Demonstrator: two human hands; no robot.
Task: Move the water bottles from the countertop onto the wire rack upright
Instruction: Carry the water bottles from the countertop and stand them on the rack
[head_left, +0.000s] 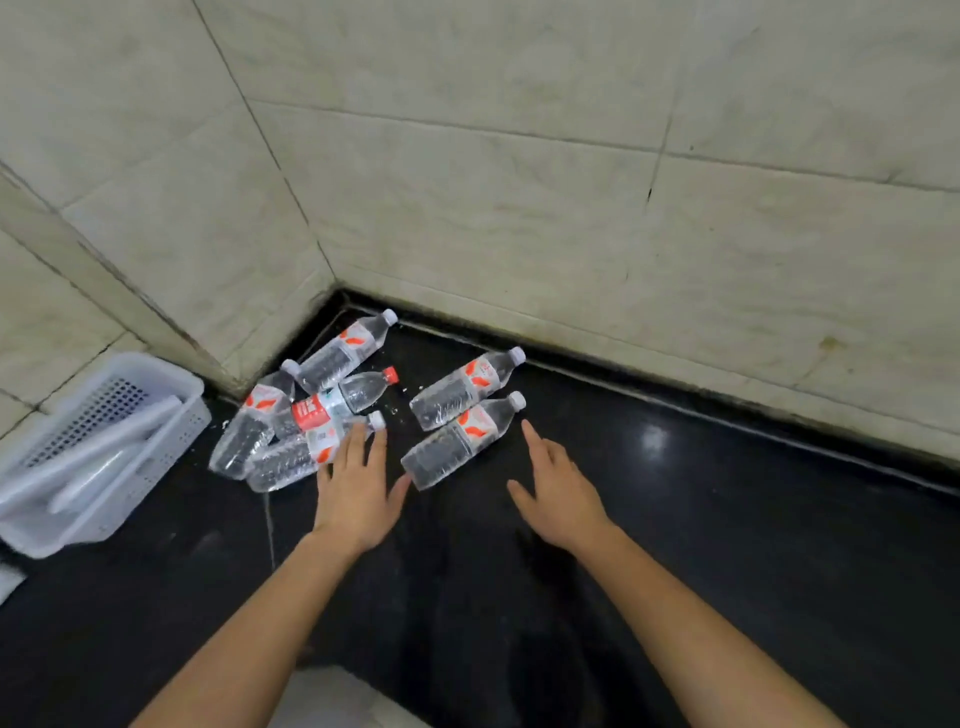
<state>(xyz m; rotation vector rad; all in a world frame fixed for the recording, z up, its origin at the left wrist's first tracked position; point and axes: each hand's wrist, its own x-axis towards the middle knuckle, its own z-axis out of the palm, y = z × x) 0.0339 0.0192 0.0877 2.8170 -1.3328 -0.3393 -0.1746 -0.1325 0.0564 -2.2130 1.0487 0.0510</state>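
Observation:
Several clear plastic water bottles lie on their sides on the black countertop (727, 519), near the tiled corner. Two white-capped bottles lie side by side, the nearer one (462, 441) and the farther one (467, 387). A heap to the left includes a red-capped bottle (337, 400), a bottle (296, 457) lying in front and another bottle (345, 353) against the wall. My left hand (356, 488) is open, flat, its fingertips over the front bottle's neck. My right hand (558, 488) is open, hovering just right of the nearer white-capped bottle. No wire rack is in view.
A white perforated plastic basket (176, 415) with white rolls inside stands at the left end of the countertop. Tiled walls close the back and left. A white object (332, 696) shows at the bottom edge, between my arms.

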